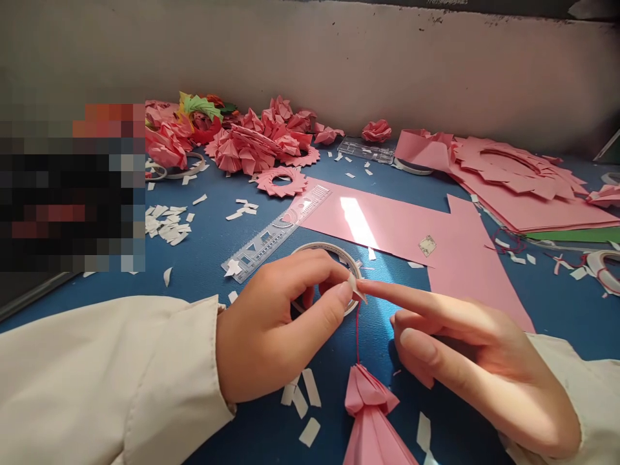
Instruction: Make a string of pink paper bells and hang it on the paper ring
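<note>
Between thumb and index finger, my left hand [285, 316] pinches a small white strip [356, 287], likely tape or its backing paper. A red string [357, 332] runs down from the strip to a pink folded-paper tassel [371, 400] at the lower middle. My right hand [479, 358] stretches out its index finger, whose tip touches the strip; the thumb and other fingers are loosely bent and hold nothing. Partly hidden behind my left hand lies a roll of white tape [356, 265]. Beside it is a clear plastic ruler [276, 236] with cut-out shapes.
Pink sheets [382, 226] lie beyond my hands. A pile of folded pink flowers [247, 148] stands near the wall, with pink paper rings [518, 161] at right. White scraps [167, 223] are scattered over the blue table [203, 290]. Another tape roll [605, 268] sits far right.
</note>
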### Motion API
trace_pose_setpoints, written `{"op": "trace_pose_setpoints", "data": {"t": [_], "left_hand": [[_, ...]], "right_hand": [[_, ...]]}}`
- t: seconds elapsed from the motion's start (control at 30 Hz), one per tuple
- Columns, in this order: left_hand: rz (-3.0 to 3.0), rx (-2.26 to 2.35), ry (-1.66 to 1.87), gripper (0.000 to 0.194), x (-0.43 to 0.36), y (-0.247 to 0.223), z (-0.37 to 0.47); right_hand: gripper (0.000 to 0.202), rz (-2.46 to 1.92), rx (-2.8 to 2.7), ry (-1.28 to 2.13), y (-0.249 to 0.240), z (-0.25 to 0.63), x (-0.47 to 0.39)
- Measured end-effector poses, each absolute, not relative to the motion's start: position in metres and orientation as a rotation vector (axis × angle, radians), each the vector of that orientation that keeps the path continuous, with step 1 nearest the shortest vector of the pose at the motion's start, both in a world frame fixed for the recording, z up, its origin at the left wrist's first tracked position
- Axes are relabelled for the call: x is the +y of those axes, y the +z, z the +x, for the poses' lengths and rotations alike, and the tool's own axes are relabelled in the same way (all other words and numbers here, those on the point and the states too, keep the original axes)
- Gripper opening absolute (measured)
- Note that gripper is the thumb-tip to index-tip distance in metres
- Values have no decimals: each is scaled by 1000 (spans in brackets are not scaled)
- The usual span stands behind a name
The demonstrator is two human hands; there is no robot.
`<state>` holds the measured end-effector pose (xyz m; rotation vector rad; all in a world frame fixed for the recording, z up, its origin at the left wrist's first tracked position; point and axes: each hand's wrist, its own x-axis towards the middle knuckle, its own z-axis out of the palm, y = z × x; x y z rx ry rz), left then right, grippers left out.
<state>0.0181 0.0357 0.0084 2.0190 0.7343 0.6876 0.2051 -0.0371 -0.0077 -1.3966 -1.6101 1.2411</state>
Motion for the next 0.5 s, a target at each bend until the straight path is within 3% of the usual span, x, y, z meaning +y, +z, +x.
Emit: {"op": "trace_pose_setpoints", "data": {"t": [0.33, 0.5], "left_hand": [[2038, 750, 771, 19, 35, 11, 17], [2004, 765, 754, 19, 35, 11, 18]], "right_hand": [[50, -1377, -1584, 1258, -8, 204, -38], [38, -1342, -1681, 1034, -11, 205, -42]]}}
